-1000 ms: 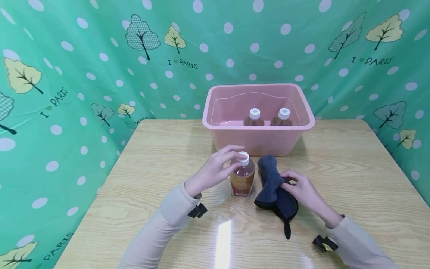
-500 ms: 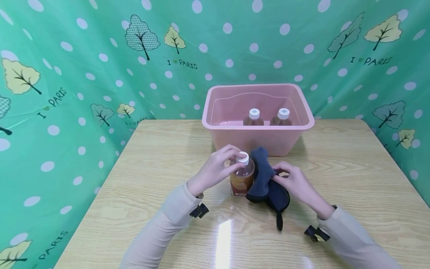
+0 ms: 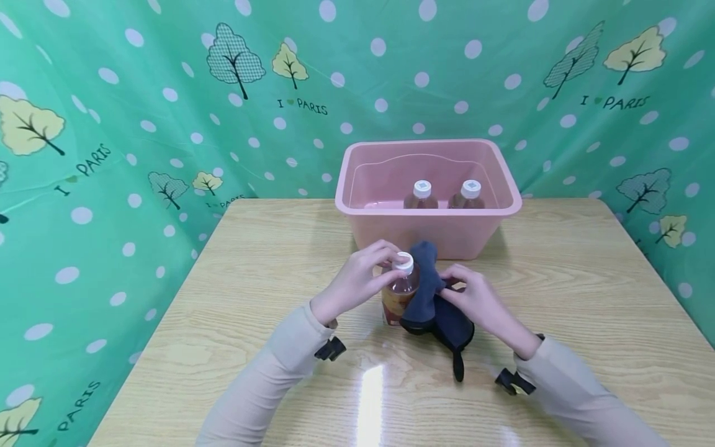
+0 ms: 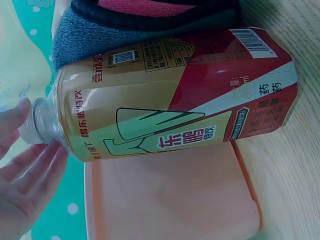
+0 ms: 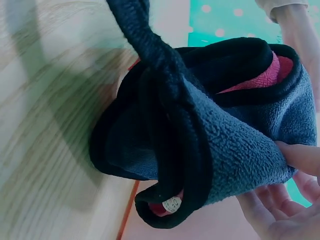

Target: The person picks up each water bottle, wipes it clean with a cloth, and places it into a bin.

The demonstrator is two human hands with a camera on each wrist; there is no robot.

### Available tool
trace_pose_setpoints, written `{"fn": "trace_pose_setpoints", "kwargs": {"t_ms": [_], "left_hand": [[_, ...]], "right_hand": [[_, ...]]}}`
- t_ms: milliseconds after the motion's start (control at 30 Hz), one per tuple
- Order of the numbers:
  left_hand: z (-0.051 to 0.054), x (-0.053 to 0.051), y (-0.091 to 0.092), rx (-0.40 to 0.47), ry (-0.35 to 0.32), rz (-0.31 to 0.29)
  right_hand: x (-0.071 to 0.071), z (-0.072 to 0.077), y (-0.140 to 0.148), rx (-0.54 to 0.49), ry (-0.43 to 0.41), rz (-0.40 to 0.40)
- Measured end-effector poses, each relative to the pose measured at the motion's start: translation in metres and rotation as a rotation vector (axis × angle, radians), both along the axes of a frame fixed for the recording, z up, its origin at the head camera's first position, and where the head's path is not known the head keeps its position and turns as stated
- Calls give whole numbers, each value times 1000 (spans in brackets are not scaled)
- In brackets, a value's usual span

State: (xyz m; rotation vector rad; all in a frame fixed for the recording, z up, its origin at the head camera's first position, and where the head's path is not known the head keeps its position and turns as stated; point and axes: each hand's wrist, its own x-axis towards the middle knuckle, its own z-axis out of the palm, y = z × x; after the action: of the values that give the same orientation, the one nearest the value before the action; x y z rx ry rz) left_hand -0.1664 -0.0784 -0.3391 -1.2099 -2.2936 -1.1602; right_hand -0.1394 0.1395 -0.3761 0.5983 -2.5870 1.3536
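My left hand (image 3: 360, 279) grips a drink bottle (image 3: 395, 303) by its white cap and neck. The bottle stands upright on the table; in the left wrist view its gold and red label (image 4: 200, 100) shows. A folded blue-grey cleaning cloth (image 3: 429, 282) with black edging and a hanging loop lies against the bottle's right side, covering part of it. My right hand (image 3: 475, 301) pinches the cloth between thumb and fingers. Pink lining (image 5: 255, 77) and a small white tag (image 5: 172, 204) show inside its folds in the right wrist view.
Just behind the bottle and cloth stands a pink plastic bin (image 3: 391, 233). Inside it are two bottles with white caps, a left one (image 3: 421, 195) and a right one (image 3: 470, 195). A green printed curtain (image 3: 357, 74) hangs behind the wooden table (image 3: 268, 248).
My right hand has moved the cloth leftward until it rests against the bottle and overlaps its right side. My left hand has stayed on the bottle's cap.
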Motion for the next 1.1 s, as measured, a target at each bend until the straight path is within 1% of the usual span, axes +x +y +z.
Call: {"fn": "trace_pose_setpoints", "kwargs": {"t_ms": [167,267,367,533,867,967,1100], "left_hand": [[0,0,0,9,-3,-1],[-1,1,-1,16,-3,-6],[-1,1,0,21,-4,-13],[-1,1,0,24,-4,-15],[-1,1,0,18,-23,-8],[-1,1,1,16,-22,-7],[-1,1,1,16,-22,-2]], "right_hand": [[-1,-8,-2,41,24,5],[-2,-13,-3,52,51,14],[-3,-18,-4,65,58,19],[-5,-24,-4,102,23,8],[-9,-37,-5,173,-35,24],[-9,-38,-5,185,-45,15],[-7,-37,-6,169,-39,8]]}}
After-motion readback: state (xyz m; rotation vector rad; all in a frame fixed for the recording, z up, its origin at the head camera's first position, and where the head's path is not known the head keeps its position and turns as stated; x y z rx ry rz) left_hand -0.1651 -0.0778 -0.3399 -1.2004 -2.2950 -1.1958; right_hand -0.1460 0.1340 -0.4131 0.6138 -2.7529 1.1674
